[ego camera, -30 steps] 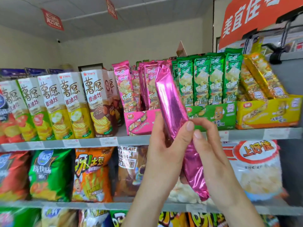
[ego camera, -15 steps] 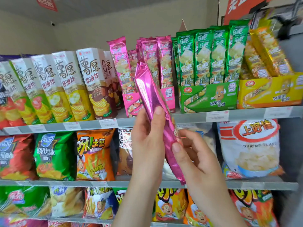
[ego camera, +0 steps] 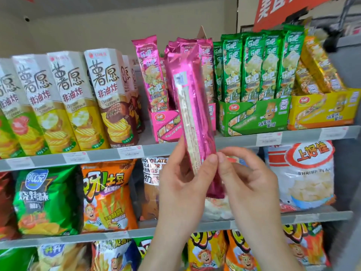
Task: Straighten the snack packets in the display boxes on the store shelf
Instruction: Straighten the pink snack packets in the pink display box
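A long pink foil snack packet (ego camera: 192, 106) stands nearly upright in front of the pink display box (ego camera: 166, 126), its back seam facing me. My left hand (ego camera: 183, 184) grips its lower part, thumb across the front. My right hand (ego camera: 252, 184) is beside it, with a fingertip at the packet's lower right edge; its fingers are loosely bent. More pink packets (ego camera: 148, 73) lean in the pink box. A green display box (ego camera: 254, 116) holds upright green packets, and a yellow display box (ego camera: 322, 108) holds tilted yellow packets (ego camera: 316, 67).
Tall chip cartons (ego camera: 105, 98) line the top shelf on the left. The shelf edge (ego camera: 97, 155) carries price labels. Below hang snack bags: green (ego camera: 45, 198), orange (ego camera: 109, 196) and a white shrimp-flake bag (ego camera: 306, 173). A red sign (ego camera: 283, 8) hangs at the upper right.
The pink packet has turned from leaning left to almost upright, and its back seam now faces me. My right hand has moved from under the packet to its lower right edge.
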Available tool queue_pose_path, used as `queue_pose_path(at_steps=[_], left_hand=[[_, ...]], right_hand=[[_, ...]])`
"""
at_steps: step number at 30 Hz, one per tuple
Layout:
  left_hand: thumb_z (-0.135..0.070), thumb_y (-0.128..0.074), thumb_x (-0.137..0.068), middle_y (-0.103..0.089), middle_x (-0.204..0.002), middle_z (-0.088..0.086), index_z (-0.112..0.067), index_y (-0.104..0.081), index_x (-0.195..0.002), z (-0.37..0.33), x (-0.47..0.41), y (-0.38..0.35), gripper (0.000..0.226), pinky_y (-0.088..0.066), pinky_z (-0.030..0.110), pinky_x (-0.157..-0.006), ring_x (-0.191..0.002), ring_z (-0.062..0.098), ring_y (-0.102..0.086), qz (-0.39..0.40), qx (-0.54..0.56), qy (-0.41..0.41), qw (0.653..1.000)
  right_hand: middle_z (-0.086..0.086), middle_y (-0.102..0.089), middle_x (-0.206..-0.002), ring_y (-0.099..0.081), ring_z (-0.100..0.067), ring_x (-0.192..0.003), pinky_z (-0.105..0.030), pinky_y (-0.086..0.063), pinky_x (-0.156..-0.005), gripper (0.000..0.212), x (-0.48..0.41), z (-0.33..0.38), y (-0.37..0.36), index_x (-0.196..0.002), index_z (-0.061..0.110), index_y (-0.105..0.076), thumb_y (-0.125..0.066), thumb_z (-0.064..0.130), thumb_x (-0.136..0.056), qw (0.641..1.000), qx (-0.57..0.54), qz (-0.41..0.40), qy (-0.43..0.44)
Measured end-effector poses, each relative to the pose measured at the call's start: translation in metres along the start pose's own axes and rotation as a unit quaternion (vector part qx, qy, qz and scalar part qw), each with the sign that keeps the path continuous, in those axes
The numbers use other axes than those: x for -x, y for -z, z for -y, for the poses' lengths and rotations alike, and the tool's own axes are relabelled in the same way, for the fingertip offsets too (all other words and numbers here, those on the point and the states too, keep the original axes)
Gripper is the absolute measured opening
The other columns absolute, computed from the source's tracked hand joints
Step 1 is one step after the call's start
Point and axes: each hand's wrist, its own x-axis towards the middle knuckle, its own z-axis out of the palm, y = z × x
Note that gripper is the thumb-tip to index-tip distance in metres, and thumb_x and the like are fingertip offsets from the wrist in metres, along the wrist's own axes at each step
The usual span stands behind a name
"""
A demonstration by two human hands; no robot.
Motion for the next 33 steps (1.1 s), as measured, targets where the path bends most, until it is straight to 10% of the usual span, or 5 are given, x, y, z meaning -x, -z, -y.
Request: queue_pose_path(at_steps=[3, 8, 20, 28, 33], left_hand=[[-0.022, -0.072, -0.083, -0.068, -0.119, -0.004, -0.023, -0.053, -0.138, 0.0, -0.009, 0.012, 0.058, -0.051, 0.024, -0.092, -0.11, 0.007, -0.063, -0.047, -0.137, -0.078, 0.986], [-0.028, -0.062, -0.082, -0.05, -0.122, -0.024, -0.024, -0.044, -0.145, 0.002, -0.014, 0.023, 0.066, -0.035, 0.0, -0.088, -0.114, -0.017, -0.046, -0.025, -0.333, -0.187, 0.924], [-0.021, -0.072, -0.077, -0.073, -0.111, -0.009, -0.015, -0.062, -0.123, 0.006, -0.014, 0.055, 0.048, -0.049, 0.013, -0.083, -0.104, 0.004, -0.067, 0.11, 0.01, 0.04, 0.993], [-0.024, -0.085, -0.061, -0.076, -0.098, -0.001, -0.024, -0.07, -0.112, 0.01, -0.013, 0.055, 0.053, -0.052, 0.014, -0.074, -0.087, 0.011, -0.071, 0.053, -0.008, 0.061, 0.997], [-0.019, -0.082, -0.065, -0.072, -0.099, -0.004, -0.034, -0.071, -0.103, 0.016, -0.011, 0.054, 0.043, -0.054, 0.021, -0.073, -0.085, 0.013, -0.068, -0.005, -0.119, -0.071, 0.99]], right_hand=[[0.008, -0.071, -0.09, -0.069, -0.011, -0.088, -0.039, -0.059, -0.069, 0.022, -0.003, 0.002, -0.01, -0.097, 0.036, -0.065, -0.061, 0.056, -0.087, 0.996, 0.066, -0.038, 0.042], [0.013, -0.072, -0.096, -0.07, -0.007, -0.089, -0.023, -0.056, -0.071, 0.037, -0.01, 0.009, -0.034, -0.107, 0.033, -0.062, -0.069, 0.05, -0.076, 0.996, 0.053, -0.015, 0.07], [-0.001, -0.077, -0.093, -0.074, -0.02, -0.089, -0.041, -0.059, -0.082, 0.02, -0.031, 0.008, -0.036, -0.11, 0.018, -0.069, -0.063, 0.02, -0.092, 0.995, -0.055, -0.065, 0.051], [0.004, -0.076, -0.085, -0.072, -0.011, -0.079, -0.024, -0.057, -0.068, 0.026, -0.04, 0.004, -0.031, -0.111, 0.019, -0.068, -0.06, 0.024, -0.087, 0.989, -0.12, -0.063, 0.054], [0.009, -0.076, -0.088, -0.071, -0.003, -0.08, -0.021, -0.057, -0.064, 0.026, -0.037, 0.003, -0.028, -0.112, 0.021, -0.068, -0.055, 0.03, -0.092, 0.996, -0.075, -0.03, 0.037]])
